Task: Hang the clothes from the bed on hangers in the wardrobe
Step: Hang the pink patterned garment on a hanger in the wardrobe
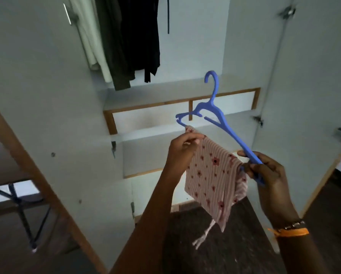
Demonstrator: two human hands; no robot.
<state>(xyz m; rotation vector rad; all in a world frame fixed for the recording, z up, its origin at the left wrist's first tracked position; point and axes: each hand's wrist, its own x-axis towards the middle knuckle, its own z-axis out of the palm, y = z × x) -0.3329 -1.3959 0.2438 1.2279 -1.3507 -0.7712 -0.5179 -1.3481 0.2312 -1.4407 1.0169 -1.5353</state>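
Both hands are up in front of the wardrobe [185, 46], well apart, one at each end of the hanger [215, 115]. My left hand [182, 149] pinches the cloth [213, 175] at the hanger's far end, fingers curled on the fabric right where it folds over the bar. My right hand [264, 171] is clamped on the hanger's near tip, thumb and fingers wrapped round the blue plastic, with an orange band [290, 232] on that wrist.

Why hold it like this? I'd say the right hand is the anchor, keeping the hanger steady in the air, while the left spreads the cloth along the bar so it sits flat and doesn't slide off once hung. A grip at each end leaves the middle free for the fabric to drape.

Now the cloth: pink, striped, with small red flowers, folded over the lower bar and hanging straight down between my hands, a pale string dangling below it. It's on the hanger, not yet in the wardrobe.

Hanger's long axis runs diagonally, from the far end up left near the shelf [165, 133] down toward me at lower right. So it's tilted, near end low. The hook [212, 80] points up and away, its open curl turned left, toward the dark clothes [134, 36] and white garment [88, 36] already hanging at upper left. I can't see the rail from here. My guess: levelling comes first, then the lift to the rail.
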